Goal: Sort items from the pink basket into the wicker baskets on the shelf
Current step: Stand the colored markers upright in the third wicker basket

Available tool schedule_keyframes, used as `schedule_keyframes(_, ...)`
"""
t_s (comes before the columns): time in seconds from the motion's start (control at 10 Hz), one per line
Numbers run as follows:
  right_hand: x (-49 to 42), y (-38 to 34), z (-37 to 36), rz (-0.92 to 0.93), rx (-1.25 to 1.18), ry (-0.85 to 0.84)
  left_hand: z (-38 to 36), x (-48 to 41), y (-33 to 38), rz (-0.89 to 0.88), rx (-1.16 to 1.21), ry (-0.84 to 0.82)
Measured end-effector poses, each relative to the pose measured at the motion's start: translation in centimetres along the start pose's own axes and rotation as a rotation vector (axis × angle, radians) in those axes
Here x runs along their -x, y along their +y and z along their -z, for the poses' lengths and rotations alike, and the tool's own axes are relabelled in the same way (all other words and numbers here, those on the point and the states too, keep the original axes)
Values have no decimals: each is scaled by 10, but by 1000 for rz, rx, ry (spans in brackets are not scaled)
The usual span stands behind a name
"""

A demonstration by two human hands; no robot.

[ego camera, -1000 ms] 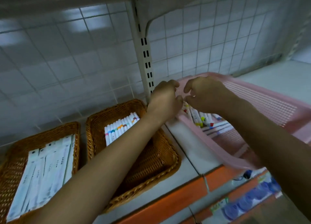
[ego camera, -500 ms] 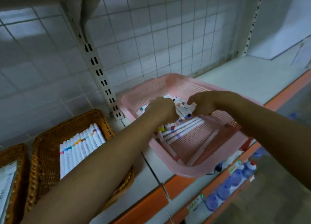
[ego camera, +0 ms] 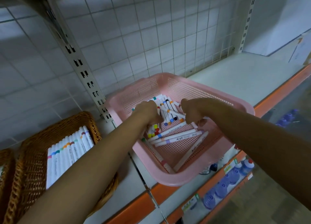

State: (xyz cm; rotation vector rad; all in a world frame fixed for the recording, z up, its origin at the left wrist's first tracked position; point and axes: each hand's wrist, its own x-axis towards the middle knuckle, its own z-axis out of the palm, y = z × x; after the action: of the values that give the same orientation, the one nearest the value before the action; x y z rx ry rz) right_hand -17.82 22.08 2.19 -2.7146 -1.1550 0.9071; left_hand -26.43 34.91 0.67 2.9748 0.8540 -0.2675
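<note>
White shelf (ego camera: 235, 75) lies open to your right, orange lip in front. Your pink basket (ego camera: 185, 178), perforated plastic, pokes its near corner past that lip. Both hands are inside: left hand (ego camera: 146, 111) clenched round bundled markers (ego camera: 183, 137), right hand (ego camera: 191, 112) curled on more. Slotted upright (ego camera: 80, 67) behind; woven wicker basket (ego camera: 30, 165) left, markers rowed inside.

A single head-worn wide-angle view looks forward and down, close over the shelf (ego camera: 235, 72), facing its tiled back wall (ego camera: 134, 30).
</note>
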Motion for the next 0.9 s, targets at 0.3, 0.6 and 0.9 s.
schedule_keyframes(0.3,26,-13,15,125,-213,103,14,2,-2,3,331,190)
schedule_keyframes(0.6,67,-75,9,406,-153,429,43,47,-7,121,1665,43)
schedule_keyframes(0.9,72,-134,-10,499,-479,585,43,86,-68,241,1917,201)
